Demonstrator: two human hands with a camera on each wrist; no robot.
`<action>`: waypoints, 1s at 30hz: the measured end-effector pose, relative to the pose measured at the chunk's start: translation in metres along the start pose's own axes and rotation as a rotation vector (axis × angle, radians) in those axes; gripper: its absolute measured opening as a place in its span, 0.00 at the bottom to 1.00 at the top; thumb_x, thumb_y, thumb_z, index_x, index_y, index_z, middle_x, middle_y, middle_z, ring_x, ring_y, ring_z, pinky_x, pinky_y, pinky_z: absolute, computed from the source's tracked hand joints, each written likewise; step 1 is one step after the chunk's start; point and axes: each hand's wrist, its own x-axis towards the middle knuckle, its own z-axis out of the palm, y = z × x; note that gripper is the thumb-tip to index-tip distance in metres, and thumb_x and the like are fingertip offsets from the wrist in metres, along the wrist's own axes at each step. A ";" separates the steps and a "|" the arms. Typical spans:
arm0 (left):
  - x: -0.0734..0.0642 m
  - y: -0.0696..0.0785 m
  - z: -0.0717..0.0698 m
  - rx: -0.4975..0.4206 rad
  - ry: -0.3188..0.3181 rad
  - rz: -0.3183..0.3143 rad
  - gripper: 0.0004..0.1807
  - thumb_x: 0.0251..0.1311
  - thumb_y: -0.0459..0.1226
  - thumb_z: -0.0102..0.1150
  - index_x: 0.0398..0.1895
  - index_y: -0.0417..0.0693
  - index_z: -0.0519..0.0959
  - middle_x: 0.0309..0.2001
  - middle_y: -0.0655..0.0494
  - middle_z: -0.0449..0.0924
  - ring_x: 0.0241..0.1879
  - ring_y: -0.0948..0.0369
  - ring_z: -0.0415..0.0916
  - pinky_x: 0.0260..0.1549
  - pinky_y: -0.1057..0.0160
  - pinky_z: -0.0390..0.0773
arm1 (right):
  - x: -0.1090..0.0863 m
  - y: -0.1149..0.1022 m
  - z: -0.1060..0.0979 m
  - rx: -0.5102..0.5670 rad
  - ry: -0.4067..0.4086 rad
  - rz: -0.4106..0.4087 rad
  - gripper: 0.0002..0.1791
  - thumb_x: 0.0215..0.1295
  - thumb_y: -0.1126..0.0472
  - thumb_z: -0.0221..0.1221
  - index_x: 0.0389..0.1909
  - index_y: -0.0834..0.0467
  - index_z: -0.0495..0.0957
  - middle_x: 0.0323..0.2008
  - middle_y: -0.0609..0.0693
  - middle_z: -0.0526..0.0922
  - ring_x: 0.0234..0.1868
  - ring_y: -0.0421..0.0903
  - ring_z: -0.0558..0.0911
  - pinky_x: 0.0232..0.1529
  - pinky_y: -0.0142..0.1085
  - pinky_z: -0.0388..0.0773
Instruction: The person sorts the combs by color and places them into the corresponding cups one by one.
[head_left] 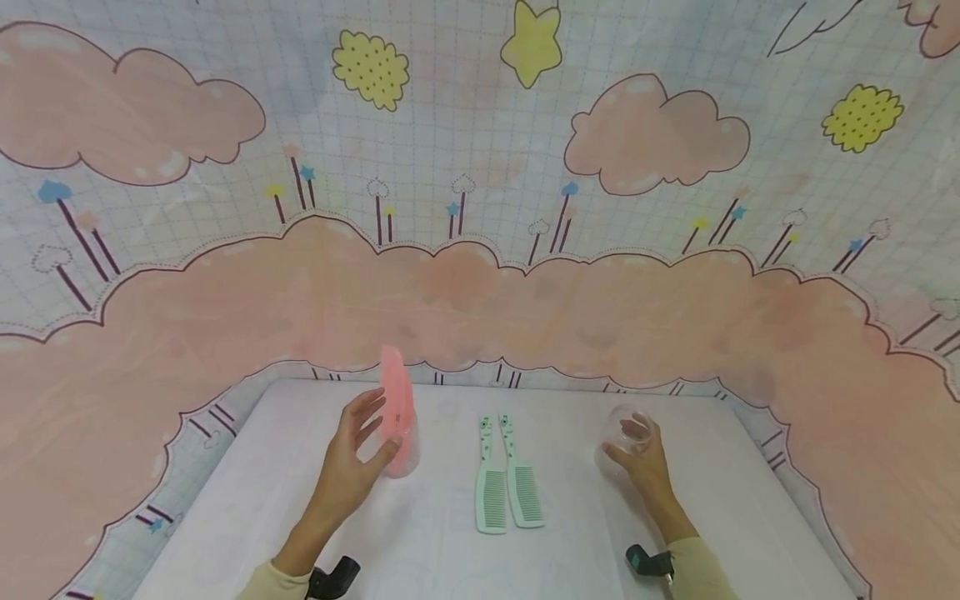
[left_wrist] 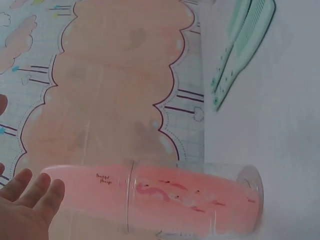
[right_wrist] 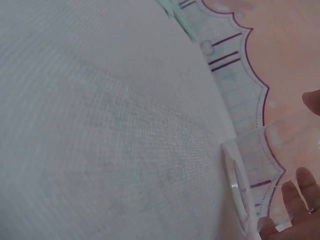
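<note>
A long pink object with a rounded top and flamingo prints (head_left: 396,392) stands upright inside a clear plastic cup (head_left: 415,454) on the left of the table; its exact kind is unclear. My left hand (head_left: 348,471) is beside it with fingers spread and extended, the thumb near the cup's front. In the left wrist view, the fingertips (left_wrist: 57,192) lie beside the pink object's upper end. Over on the right, my right hand (head_left: 648,471) holds a second clear cup (head_left: 609,433), its fingers around the wall. That cup's base (right_wrist: 236,187) is on the white table.
Two mint-green combs, a left one (head_left: 491,500) and a right one (head_left: 526,497), lie side by side mid-table between the hands, handles pointing away. The table has a white cover (head_left: 442,550). Behind it hangs a cloth with printed clouds (head_left: 660,137).
</note>
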 end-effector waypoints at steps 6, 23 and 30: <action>-0.004 0.006 0.019 -0.036 -0.023 0.029 0.35 0.62 0.31 0.63 0.71 0.47 0.59 0.69 0.47 0.67 0.68 0.49 0.66 0.63 0.72 0.71 | -0.001 0.000 0.001 -0.002 0.007 0.003 0.52 0.55 0.59 0.70 0.75 0.55 0.47 0.70 0.61 0.63 0.73 0.59 0.60 0.75 0.58 0.51; 0.001 -0.002 0.073 -0.133 -0.096 -0.202 0.33 0.61 0.36 0.65 0.68 0.51 0.63 0.66 0.47 0.72 0.65 0.48 0.72 0.57 0.53 0.79 | 0.001 0.004 0.001 0.011 0.005 -0.007 0.51 0.56 0.60 0.70 0.74 0.55 0.48 0.69 0.59 0.64 0.72 0.57 0.60 0.76 0.57 0.50; 0.007 -0.017 0.089 -0.107 -0.114 -0.297 0.33 0.61 0.39 0.65 0.68 0.49 0.63 0.63 0.41 0.74 0.61 0.43 0.75 0.53 0.51 0.82 | 0.000 0.003 0.002 0.026 0.011 -0.001 0.51 0.56 0.61 0.70 0.74 0.55 0.48 0.69 0.59 0.64 0.73 0.57 0.60 0.76 0.57 0.50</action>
